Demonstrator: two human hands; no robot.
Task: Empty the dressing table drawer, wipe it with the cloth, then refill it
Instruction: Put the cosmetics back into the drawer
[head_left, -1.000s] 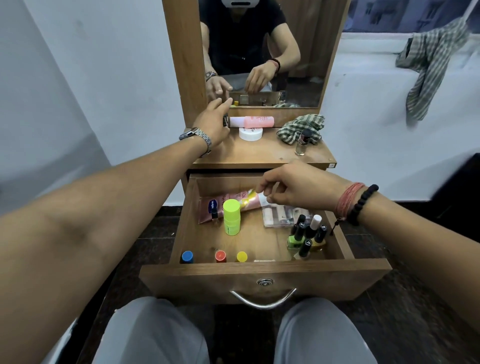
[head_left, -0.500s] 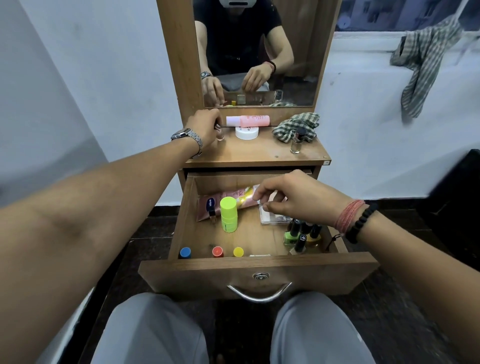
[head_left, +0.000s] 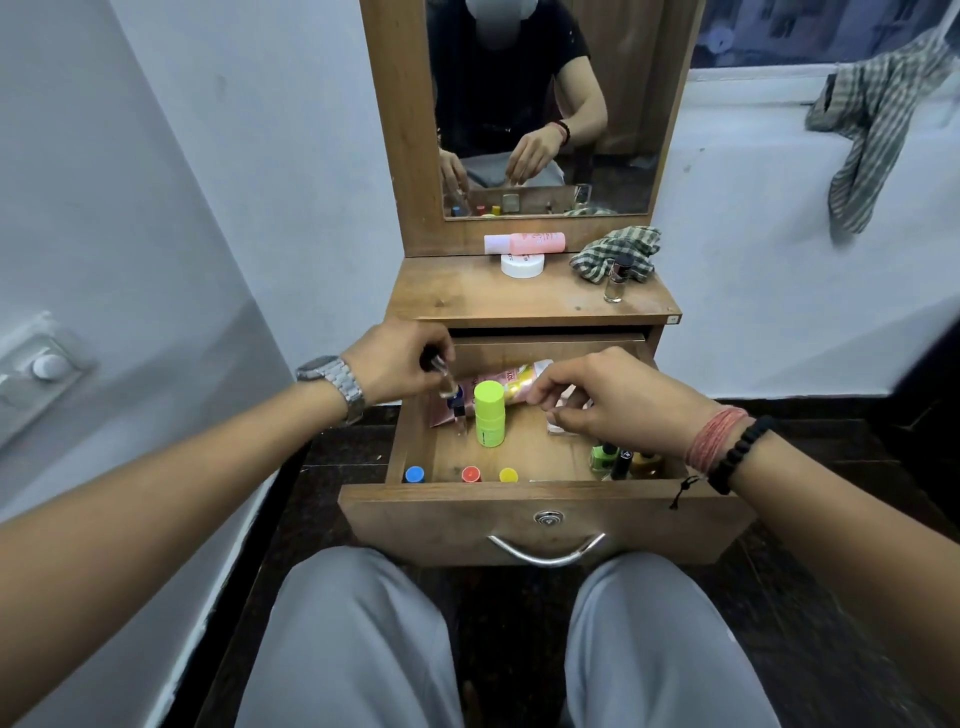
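The drawer (head_left: 540, 512) is brown wood grain, like the bench (head_left: 467, 296). Inside it stand a lime-green bottle (head_left: 489, 413) and blue (head_left: 414, 474), red (head_left: 470, 474) and yellow caps (head_left: 508, 475). On the bench lie a green-and-white checked cloth (head_left: 615, 252), a pink tube (head_left: 525, 242) and a white jar (head_left: 522, 265).

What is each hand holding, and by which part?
The left hand pinches a small glass bottle near its dark cap. The right hand has curled fingers over the drawer; whether they grip anything cannot be told.

No text can be read; print on the pink bottle (head_left: 525, 242) is too blurred.
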